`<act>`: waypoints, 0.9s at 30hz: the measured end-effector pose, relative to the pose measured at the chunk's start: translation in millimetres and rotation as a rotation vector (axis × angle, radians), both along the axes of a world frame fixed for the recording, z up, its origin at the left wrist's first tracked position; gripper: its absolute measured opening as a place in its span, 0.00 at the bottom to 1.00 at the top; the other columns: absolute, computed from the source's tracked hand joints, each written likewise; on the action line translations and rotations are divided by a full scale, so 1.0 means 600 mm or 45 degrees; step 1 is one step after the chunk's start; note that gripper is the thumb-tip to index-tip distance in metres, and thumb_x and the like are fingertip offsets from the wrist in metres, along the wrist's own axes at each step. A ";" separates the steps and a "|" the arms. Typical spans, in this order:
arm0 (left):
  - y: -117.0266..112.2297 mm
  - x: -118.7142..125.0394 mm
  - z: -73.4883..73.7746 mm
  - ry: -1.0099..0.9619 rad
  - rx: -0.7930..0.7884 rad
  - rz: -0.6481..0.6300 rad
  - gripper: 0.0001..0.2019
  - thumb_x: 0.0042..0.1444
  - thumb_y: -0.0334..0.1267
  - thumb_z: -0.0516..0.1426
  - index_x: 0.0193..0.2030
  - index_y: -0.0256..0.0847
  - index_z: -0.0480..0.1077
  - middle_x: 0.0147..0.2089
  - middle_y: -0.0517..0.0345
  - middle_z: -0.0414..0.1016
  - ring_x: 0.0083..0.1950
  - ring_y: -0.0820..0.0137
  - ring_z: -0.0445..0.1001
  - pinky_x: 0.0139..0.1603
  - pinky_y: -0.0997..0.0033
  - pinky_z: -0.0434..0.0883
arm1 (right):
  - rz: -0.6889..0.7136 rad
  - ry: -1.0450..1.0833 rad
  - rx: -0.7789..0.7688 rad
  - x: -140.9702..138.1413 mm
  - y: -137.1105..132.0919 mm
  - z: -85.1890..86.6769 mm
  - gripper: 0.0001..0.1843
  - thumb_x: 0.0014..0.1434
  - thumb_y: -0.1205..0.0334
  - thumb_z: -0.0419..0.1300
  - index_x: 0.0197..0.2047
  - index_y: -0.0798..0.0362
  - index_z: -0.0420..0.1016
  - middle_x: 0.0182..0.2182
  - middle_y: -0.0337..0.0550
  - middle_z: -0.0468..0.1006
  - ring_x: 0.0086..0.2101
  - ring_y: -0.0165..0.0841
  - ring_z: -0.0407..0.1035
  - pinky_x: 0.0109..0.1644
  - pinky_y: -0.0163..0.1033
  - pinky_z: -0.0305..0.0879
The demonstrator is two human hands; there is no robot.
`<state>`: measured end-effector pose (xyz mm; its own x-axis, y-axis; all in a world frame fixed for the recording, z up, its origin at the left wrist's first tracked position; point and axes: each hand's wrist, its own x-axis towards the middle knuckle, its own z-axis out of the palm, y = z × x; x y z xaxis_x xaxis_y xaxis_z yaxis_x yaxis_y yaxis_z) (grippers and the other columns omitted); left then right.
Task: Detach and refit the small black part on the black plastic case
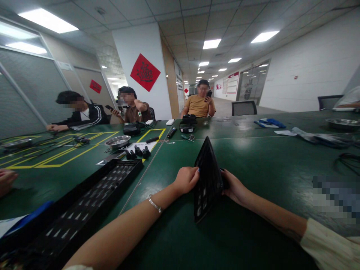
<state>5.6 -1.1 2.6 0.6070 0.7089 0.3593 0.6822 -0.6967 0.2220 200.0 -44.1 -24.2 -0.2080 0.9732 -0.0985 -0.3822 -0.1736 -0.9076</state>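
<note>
In the head view a thin black panel [207, 183] stands tilted on edge above the green table, with a few pale marks low on its face. My right hand [233, 186] grips it from the right side, and most of those fingers are hidden behind it. My left hand [186, 179], with a bracelet on the wrist, is closed against the panel's left face. A small blue spot shows at its fingertips, and what they hold, if anything, is hidden. To the left lies a long black tray [126, 163] with rows of pale pieces inside.
Several black cylindrical parts [137, 152] stand on paper beyond the tray, near a metal bowl [118, 141]. Scissors [189, 138] and a black headset [188, 123] lie farther back. Plastic bags [312, 135] are at right. Another person's hand [7, 180] rests at far left; people sit across.
</note>
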 end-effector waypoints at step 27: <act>0.005 -0.003 -0.004 0.034 0.007 -0.055 0.15 0.58 0.41 0.39 0.27 0.40 0.59 0.26 0.55 0.68 0.29 0.69 0.68 0.31 0.72 0.60 | 0.017 -0.010 -0.011 0.000 0.002 -0.003 0.15 0.51 0.49 0.57 0.36 0.49 0.63 0.24 0.38 0.70 0.21 0.30 0.65 0.19 0.33 0.57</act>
<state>3.7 1.7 0.0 0.6465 0.6797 0.3464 0.6569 -0.7269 0.2004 200.2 -43.0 -25.9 -0.2199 0.9695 -0.1082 -0.3727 -0.1860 -0.9091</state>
